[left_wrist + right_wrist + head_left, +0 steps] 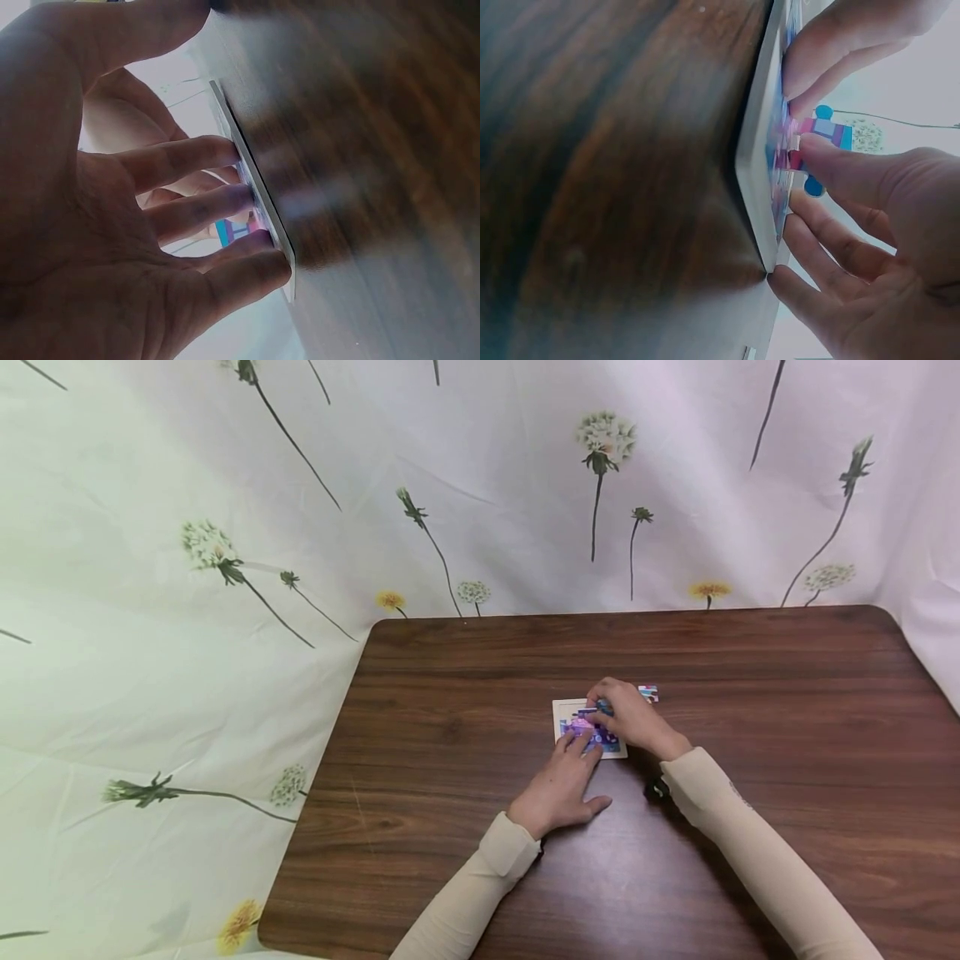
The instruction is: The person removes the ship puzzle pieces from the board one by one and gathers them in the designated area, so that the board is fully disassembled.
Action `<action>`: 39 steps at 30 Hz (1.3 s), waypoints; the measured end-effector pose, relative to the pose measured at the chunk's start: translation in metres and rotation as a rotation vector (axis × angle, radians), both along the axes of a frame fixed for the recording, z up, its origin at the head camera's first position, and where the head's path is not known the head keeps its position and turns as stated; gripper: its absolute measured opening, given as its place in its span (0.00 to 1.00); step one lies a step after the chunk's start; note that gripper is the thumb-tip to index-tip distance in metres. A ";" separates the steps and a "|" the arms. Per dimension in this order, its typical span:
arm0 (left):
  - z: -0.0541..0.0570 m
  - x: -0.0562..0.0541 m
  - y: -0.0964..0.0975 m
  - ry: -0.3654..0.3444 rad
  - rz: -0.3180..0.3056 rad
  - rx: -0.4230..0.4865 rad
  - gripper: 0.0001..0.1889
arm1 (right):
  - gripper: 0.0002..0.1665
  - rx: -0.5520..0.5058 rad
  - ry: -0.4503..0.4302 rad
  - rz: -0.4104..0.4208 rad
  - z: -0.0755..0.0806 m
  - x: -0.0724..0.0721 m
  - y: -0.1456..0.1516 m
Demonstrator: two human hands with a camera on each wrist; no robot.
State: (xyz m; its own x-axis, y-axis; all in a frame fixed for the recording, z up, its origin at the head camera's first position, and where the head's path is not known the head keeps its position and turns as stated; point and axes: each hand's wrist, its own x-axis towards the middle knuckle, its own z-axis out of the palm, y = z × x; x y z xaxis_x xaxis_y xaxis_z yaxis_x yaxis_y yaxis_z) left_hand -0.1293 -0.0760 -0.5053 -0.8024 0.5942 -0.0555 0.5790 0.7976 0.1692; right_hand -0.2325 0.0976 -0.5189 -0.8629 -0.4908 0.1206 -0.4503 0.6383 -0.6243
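A small jigsaw puzzle in a white frame tray [557, 718] lies on the table, partly filled with purple, pink and blue pieces. My left hand [558, 785] reaches over its near edge, fingers extended and fingertips resting on the puzzle, thumb spread to the side. From the right, my right hand [633, 714] bends over the tray. Between thumb and fingers it pinches a puzzle piece [829, 133] with blue knobs, tilted up on edge against the puzzle surface. In the left wrist view, the piece [223, 233] shows only partly behind the left fingers.
Loose puzzle material [648, 692] lies just beyond the right hand, beside the tray. The dark wooden table [450, 793] stretches out around it. A white cloth [510, 527] printed with dandelions hangs behind the table and along its left side.
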 end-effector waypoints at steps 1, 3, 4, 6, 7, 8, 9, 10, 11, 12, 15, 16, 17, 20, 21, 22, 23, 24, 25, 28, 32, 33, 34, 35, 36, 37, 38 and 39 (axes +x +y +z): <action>0.000 0.000 0.000 0.000 -0.001 -0.001 0.40 | 0.04 -0.002 0.001 -0.001 0.000 0.000 0.000; 0.000 0.001 0.000 0.004 -0.001 -0.008 0.40 | 0.03 -0.002 0.004 -0.002 -0.001 0.000 0.000; -0.001 0.001 0.001 0.003 0.000 -0.011 0.40 | 0.03 -0.002 0.006 -0.005 -0.001 0.001 0.000; -0.001 0.001 0.001 0.002 0.002 -0.016 0.40 | 0.03 -0.004 0.012 -0.012 -0.002 0.000 0.000; 0.000 0.001 0.001 0.003 0.002 -0.018 0.40 | 0.03 -0.003 0.017 -0.016 -0.003 0.000 0.000; 0.000 0.001 0.001 0.005 0.000 -0.022 0.40 | 0.03 -0.003 0.022 -0.019 -0.003 0.000 0.000; 0.000 0.001 0.001 0.006 0.000 -0.024 0.40 | 0.04 -0.004 0.028 -0.022 -0.003 0.000 0.000; 0.000 0.000 0.001 0.006 -0.001 -0.025 0.40 | 0.04 -0.006 0.034 -0.024 -0.003 0.000 0.000; 0.000 0.000 0.002 0.004 -0.001 -0.025 0.40 | 0.04 -0.008 0.039 -0.026 -0.003 0.000 0.000; 0.001 0.000 0.002 0.004 -0.002 -0.027 0.40 | 0.04 -0.008 0.044 -0.028 -0.003 0.000 0.000; 0.001 0.000 0.002 0.000 -0.002 -0.034 0.40 | 0.05 -0.010 0.049 -0.029 -0.003 0.000 -0.001; 0.000 0.000 0.002 0.002 -0.004 -0.039 0.40 | 0.05 -0.010 0.051 -0.028 -0.003 0.000 -0.001; 0.000 0.000 0.002 0.001 -0.005 -0.041 0.40 | 0.06 -0.009 0.053 -0.026 -0.003 0.000 0.000; 0.000 -0.001 0.002 0.011 -0.005 -0.046 0.40 | 0.06 -0.007 0.062 -0.007 -0.004 -0.002 0.001; 0.001 -0.001 0.003 0.014 -0.005 -0.047 0.40 | 0.05 -0.005 0.068 0.000 -0.005 -0.003 0.001; 0.001 -0.001 0.003 0.017 -0.005 -0.048 0.39 | 0.05 -0.004 0.073 0.007 -0.005 -0.003 0.002; 0.002 -0.002 0.004 0.018 -0.004 -0.046 0.39 | 0.05 -0.003 0.077 0.015 -0.005 -0.003 0.003; 0.002 -0.002 0.004 0.021 -0.003 -0.047 0.39 | 0.04 -0.005 0.079 0.022 -0.004 -0.004 0.004; 0.003 -0.002 0.004 0.023 -0.004 -0.049 0.39 | 0.04 -0.004 0.079 0.030 -0.004 -0.004 0.004; 0.003 -0.003 0.006 0.019 -0.008 -0.048 0.39 | 0.06 -0.005 0.061 0.043 -0.003 -0.003 0.006; 0.003 -0.005 0.006 0.010 -0.007 -0.058 0.38 | 0.09 -0.046 0.000 0.020 -0.001 -0.003 0.008; 0.003 -0.005 0.005 0.012 -0.007 -0.065 0.38 | 0.09 -0.061 -0.014 0.013 0.000 -0.003 0.008; 0.003 -0.005 0.005 0.012 -0.007 -0.074 0.38 | 0.10 -0.079 -0.030 0.007 0.000 -0.003 0.008; 0.003 -0.006 0.005 0.014 -0.007 -0.082 0.37 | 0.10 -0.093 -0.042 0.005 0.000 -0.003 0.009; 0.003 -0.006 0.004 0.018 -0.007 -0.089 0.37 | 0.09 -0.100 -0.047 0.005 0.000 -0.003 0.010; 0.003 -0.006 0.004 0.021 -0.006 -0.095 0.37 | 0.10 -0.106 -0.044 0.006 0.000 -0.003 0.010; 0.002 -0.006 0.004 0.025 -0.008 -0.101 0.37 | 0.10 -0.111 -0.042 0.006 -0.001 -0.003 0.011; 0.002 -0.006 0.004 0.027 -0.008 -0.100 0.37 | 0.10 -0.116 -0.041 0.002 -0.002 -0.003 0.012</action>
